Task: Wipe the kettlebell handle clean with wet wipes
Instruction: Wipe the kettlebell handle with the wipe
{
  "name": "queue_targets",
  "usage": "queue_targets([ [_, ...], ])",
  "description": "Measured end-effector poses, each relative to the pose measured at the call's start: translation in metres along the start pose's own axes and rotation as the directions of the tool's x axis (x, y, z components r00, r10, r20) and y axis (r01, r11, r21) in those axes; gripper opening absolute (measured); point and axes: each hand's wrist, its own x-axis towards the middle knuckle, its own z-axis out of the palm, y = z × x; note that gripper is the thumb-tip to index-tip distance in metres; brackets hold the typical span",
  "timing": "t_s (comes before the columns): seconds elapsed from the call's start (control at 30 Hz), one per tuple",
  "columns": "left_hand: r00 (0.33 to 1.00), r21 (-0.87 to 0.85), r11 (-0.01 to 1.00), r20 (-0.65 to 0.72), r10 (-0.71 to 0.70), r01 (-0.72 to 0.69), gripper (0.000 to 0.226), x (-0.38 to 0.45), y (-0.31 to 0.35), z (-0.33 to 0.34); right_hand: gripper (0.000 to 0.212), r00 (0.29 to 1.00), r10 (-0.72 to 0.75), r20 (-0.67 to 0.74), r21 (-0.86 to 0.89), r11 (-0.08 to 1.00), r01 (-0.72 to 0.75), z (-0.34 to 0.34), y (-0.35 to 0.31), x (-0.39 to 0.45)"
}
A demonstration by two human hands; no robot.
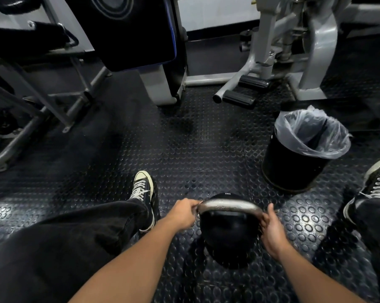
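Note:
A black kettlebell [228,235] stands on the studded rubber floor between my legs. Its grey metal handle [229,204] arches over the top and looks wet or speckled. My left hand [182,213] grips the left end of the handle with curled fingers. My right hand [271,230] holds the right end, thumb up along the handle's side. No wet wipe is visible in either hand; anything under the fingers is hidden.
A black bin [298,162] with a clear plastic liner stands to the right, beyond the kettlebell. Grey gym machines [272,62] and a padded bench [136,31] fill the back. My shoes [143,189] rest on the floor at left and far right.

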Motion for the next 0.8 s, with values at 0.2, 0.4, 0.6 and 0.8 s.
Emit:
queue_targets([
  [0.2, 0.994, -0.093, 0.995, -0.097, -0.045, 0.035, 0.051, -0.012, 0.006, 0.005, 0.067, 0.999, 0.046, -0.009, 0.016, 0.999, -0.045, 0.002, -0.005, 0.000],
  [0.4, 0.973, -0.237, 0.962, -0.149, -0.175, 0.137, 0.035, -0.025, 0.010, 0.027, 0.068, 1.000, 0.015, 0.022, 0.036, 0.999, -0.016, 0.001, -0.003, -0.003],
  [0.6, 0.950, -0.262, 0.957, -0.246, -0.193, 0.127, 0.065, -0.040, 0.020, 0.039, 0.079, 1.000, 0.009, -0.014, 0.087, 0.996, -0.008, 0.001, 0.000, -0.004],
  [0.8, 0.916, -0.272, 0.950, -0.321, -0.239, 0.153, 0.072, -0.048, 0.037, 0.041, 0.060, 1.000, 0.027, 0.016, 0.054, 0.998, -0.028, 0.004, -0.006, -0.011],
])
